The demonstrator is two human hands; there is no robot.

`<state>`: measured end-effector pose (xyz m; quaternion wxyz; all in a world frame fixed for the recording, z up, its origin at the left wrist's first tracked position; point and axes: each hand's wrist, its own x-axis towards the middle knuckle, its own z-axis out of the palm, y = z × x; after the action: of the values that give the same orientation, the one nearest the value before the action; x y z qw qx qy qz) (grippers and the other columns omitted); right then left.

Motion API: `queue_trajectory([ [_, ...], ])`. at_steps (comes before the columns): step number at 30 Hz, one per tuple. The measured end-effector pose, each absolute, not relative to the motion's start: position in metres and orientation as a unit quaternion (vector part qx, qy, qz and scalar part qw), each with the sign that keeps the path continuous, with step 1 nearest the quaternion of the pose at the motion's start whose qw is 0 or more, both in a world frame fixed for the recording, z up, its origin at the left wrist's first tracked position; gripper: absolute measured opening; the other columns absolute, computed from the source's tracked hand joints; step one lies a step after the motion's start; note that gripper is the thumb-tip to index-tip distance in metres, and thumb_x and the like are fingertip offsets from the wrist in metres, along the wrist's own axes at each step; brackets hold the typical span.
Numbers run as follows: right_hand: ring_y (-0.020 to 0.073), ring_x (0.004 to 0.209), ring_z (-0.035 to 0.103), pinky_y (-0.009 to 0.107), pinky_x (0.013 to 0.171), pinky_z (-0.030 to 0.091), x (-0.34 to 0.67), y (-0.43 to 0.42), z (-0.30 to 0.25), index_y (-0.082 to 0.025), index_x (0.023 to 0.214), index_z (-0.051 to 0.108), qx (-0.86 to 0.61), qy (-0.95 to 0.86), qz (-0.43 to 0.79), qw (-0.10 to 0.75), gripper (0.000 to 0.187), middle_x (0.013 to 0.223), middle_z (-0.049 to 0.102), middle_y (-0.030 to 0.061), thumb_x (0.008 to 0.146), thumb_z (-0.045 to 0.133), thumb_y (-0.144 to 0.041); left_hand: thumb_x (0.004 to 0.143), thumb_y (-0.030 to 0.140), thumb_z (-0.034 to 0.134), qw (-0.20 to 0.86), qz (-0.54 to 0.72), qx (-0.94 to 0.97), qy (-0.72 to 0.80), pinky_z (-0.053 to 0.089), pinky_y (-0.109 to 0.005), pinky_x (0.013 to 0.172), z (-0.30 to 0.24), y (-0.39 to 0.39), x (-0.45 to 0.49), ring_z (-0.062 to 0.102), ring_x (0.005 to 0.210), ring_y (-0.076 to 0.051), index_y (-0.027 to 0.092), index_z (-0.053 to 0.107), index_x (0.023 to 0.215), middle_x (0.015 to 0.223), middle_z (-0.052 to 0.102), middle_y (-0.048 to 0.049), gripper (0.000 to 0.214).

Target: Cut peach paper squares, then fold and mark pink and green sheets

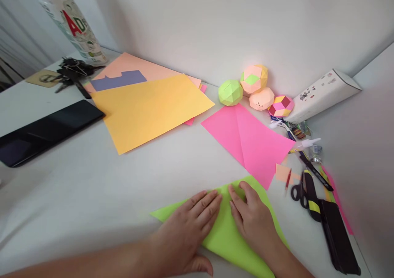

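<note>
A lime-green sheet of paper (221,235), which looks folded over, lies on the white table at the bottom centre. My left hand (191,220) rests flat on its left part, fingers stretched toward the top edge. On the right part, my right hand (254,212) presses down with its fingertips near that same edge, fingers apart. Both hands cover much of the paper, so its full outline is hidden. Just beyond it lies a pink sheet (246,134) with a crease down its middle.
Yellow paper (150,110) tops a stack at the back left, beside a black phone-like slab (46,130) and keys (74,71). Several folded paper balls (230,92) sit by the wall. Scissors (301,192), a cutter (315,171) and a black case (338,237) line the right side.
</note>
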<state>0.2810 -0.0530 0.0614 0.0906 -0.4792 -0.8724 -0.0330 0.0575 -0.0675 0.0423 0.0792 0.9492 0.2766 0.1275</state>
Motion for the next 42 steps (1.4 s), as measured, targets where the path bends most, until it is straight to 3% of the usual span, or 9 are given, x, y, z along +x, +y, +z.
queue_trajectory([
  [3,0.0273,0.095,0.062,0.036,0.065,0.059,0.281,-0.053,0.061,-0.014,0.120,0.063,-0.484,-0.869,-0.029,0.094,0.034,0.111,0.058,0.0185,0.095,0.040,-0.021,0.086,0.076,0.025,0.129,0.131,0.950,0.253,0.013,-0.045,0.117,0.041,-0.064,0.053,0.019,0.142,-0.033,0.003,0.033,0.144,0.151,0.030,-0.0200,0.093],
  [6,0.0272,0.096,0.061,0.036,0.067,0.059,0.281,-0.053,0.061,-0.013,0.118,0.063,-0.484,-0.869,-0.030,0.100,0.033,0.112,0.058,0.0186,0.095,0.041,-0.021,0.088,0.073,0.027,0.146,0.146,0.946,0.251,0.014,-0.047,0.116,0.044,-0.064,0.051,0.017,0.143,-0.034,0.001,0.031,0.144,0.151,0.028,-0.0223,0.092],
  [13,0.0261,0.092,0.061,0.035,0.064,0.058,0.279,-0.053,0.063,-0.011,0.116,0.064,-0.481,-0.869,-0.029,0.109,0.033,0.113,0.057,0.0197,0.094,0.041,-0.017,0.099,0.043,0.033,0.160,0.123,0.939,0.279,0.034,-0.043,0.106,0.058,-0.047,0.066,0.043,0.126,-0.030,0.009,0.050,0.132,0.142,0.046,-0.0125,0.050],
  [17,0.0251,0.085,0.062,0.035,0.061,0.058,0.278,-0.053,0.064,-0.010,0.113,0.066,-0.480,-0.869,-0.035,0.115,0.031,0.111,0.058,0.0207,0.094,0.042,-0.016,0.097,0.032,0.041,0.132,0.124,0.939,0.293,0.034,-0.043,0.107,0.055,-0.041,0.076,0.045,0.125,-0.030,0.007,0.050,0.132,0.137,0.050,-0.0147,0.044],
  [22,0.0267,0.092,0.061,0.035,0.062,0.058,0.279,-0.054,0.062,-0.011,0.117,0.064,-0.482,-0.868,-0.039,0.114,0.033,0.112,0.058,0.0206,0.095,0.040,-0.018,0.096,0.032,0.042,0.129,0.105,0.950,0.266,0.028,-0.044,0.113,0.049,-0.042,0.074,0.027,0.139,-0.032,0.004,0.040,0.140,0.148,0.035,-0.0180,0.052],
  [32,0.0262,0.094,0.062,0.036,0.068,0.058,0.281,-0.054,0.060,-0.011,0.119,0.062,-0.490,-0.863,-0.021,0.120,0.032,0.113,0.058,0.0192,0.093,0.045,-0.019,0.096,0.032,0.042,0.121,0.097,0.952,0.262,0.026,-0.045,0.115,0.046,-0.043,0.072,0.023,0.141,-0.032,0.006,0.037,0.142,0.152,0.028,-0.0179,0.053],
  [42,0.0228,0.094,0.061,0.038,0.078,0.058,0.282,-0.053,0.072,-0.015,0.115,0.065,-0.443,-0.872,0.005,0.206,0.030,0.109,0.069,0.0103,0.092,0.046,-0.013,0.099,0.037,0.036,0.119,0.112,0.950,0.265,0.023,-0.042,0.116,0.044,-0.042,0.071,0.020,0.143,-0.029,0.007,0.031,0.146,0.153,0.027,-0.0163,0.056],
])
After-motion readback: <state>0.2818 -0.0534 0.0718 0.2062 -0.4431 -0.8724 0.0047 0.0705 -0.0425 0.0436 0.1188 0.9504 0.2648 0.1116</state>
